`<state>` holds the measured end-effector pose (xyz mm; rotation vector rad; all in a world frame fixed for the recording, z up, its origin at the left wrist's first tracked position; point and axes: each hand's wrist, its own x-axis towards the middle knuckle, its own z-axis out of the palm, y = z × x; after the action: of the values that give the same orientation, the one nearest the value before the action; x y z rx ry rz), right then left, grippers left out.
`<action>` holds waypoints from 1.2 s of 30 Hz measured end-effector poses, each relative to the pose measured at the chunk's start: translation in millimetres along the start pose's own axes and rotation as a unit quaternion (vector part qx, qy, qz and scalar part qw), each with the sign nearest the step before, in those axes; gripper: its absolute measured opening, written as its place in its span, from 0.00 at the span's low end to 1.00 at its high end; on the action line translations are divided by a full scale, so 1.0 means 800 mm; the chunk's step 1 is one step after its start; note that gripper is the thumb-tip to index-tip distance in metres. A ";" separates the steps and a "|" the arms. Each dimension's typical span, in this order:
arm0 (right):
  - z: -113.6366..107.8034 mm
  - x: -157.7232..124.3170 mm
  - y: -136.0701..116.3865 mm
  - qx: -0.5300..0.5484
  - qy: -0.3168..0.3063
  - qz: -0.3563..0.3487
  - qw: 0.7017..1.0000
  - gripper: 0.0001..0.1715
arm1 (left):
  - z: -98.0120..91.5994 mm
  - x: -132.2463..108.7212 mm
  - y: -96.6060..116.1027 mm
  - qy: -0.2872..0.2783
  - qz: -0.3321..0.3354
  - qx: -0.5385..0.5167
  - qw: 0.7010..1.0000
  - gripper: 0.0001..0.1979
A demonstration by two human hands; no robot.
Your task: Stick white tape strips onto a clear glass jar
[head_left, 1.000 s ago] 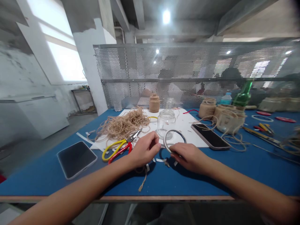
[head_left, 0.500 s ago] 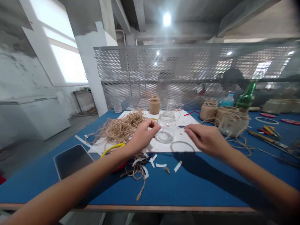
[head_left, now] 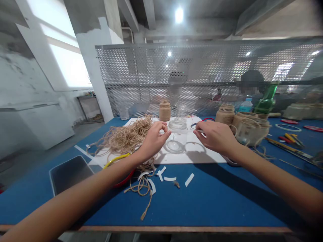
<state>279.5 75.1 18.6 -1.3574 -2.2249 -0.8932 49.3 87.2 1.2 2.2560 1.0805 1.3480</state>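
My left hand [head_left: 153, 140] hovers at the left side of a clear glass jar [head_left: 178, 136], its curled fingers close to the jar's rim and holding nothing. My right hand [head_left: 214, 137] grips a thin round hoop [head_left: 193, 143] by its top edge, just right of the jar. The hoop's lower arc is seen faintly near the jar's base. Under my left forearm lie scissors with yellow and red handles [head_left: 117, 159], partly hidden. To the left of my left hand sits a heap of jute twine [head_left: 123, 139].
The white sheet [head_left: 191, 158] lies on a blue table [head_left: 202, 201], with white paper strips [head_left: 169, 178] and twine scraps [head_left: 143, 190] in front. A dark tablet [head_left: 70, 173] lies left. Twine-wrapped jars [head_left: 224, 115] and a green bottle [head_left: 267, 99] stand right, before a perforated metal screen [head_left: 141, 74] with people behind.
My left hand has let go of the hoop and moved to the jar's rim. My right hand has carried the hoop up and back, to beside the jar.
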 end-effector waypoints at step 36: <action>0.037 0.025 0.008 0.360 -0.110 0.085 0.922 0.09 | 0.000 0.023 -0.020 -0.012 0.002 0.100 0.995 0.08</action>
<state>275.9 110.5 11.0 -1.2787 -2.2019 0.1643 47.0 111.6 3.6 2.4088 1.2540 1.2609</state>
